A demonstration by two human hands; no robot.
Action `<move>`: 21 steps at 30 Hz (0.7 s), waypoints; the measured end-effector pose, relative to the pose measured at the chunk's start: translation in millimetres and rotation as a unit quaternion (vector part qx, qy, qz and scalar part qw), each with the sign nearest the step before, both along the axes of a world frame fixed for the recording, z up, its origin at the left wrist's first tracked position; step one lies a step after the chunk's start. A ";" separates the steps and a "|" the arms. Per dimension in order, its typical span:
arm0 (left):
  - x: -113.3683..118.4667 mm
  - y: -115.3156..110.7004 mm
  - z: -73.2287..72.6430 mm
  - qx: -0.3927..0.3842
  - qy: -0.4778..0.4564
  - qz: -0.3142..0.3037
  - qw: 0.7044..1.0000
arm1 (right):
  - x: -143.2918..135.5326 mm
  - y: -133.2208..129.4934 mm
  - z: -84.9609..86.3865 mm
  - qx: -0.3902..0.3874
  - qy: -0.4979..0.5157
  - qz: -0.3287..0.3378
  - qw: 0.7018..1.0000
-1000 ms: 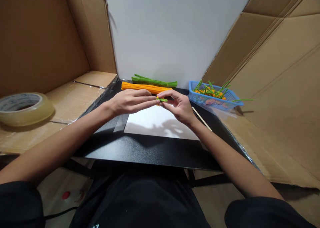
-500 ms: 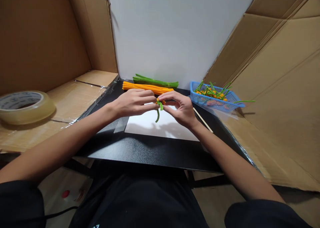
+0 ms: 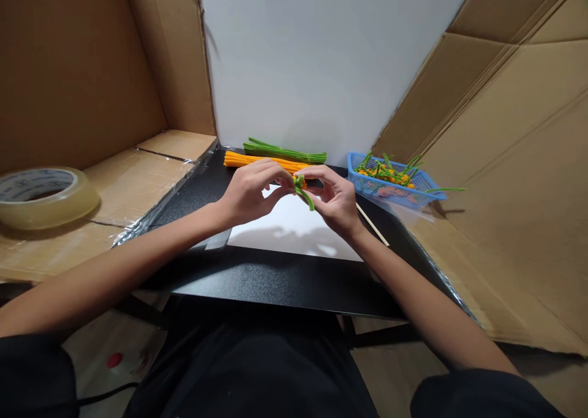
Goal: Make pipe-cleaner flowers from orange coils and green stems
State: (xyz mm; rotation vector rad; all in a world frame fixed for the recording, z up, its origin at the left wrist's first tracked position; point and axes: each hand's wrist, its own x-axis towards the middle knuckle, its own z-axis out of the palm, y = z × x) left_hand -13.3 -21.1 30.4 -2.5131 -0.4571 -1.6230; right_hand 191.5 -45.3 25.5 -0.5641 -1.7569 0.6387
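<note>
Lengthwise: green tail [image 3: 306, 200] slants down-right
Look: bright green over orange
Grip: left hand [image 3: 252, 190], right hand [image 3: 339, 205] pinching piece [image 3: 299, 183]

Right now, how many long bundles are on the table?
2. The green bundle lies at the back by the white wall. The orange bundle is just in front, partly behind the left hand and right hand.
</note>
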 end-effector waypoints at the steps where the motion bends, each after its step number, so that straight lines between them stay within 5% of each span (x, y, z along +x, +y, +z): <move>1: 0.7 -0.8 0.2 0.003 -0.007 0.001 1.000 | -0.2 0.1 -0.1 -0.008 0.005 0.006 1.000; 7: 2.3 -4.3 1.6 0.015 -0.006 0.007 1.000 | -3.6 -0.6 -0.6 -0.032 0.020 -0.017 0.999; 15: 2.8 -3.8 -2.1 -0.030 -0.014 -0.006 0.999 | -7.7 3.6 -10.2 -0.105 0.102 0.035 0.989; 18: 6.3 -7.5 -5.8 -0.099 -0.069 -0.029 0.992 | -9.4 4.3 -10.2 -0.104 0.115 0.018 0.988; 21: 13.4 -12.4 -11.1 -0.251 -0.166 -0.087 0.950 | -11.0 4.6 -10.1 -0.101 0.143 0.003 0.985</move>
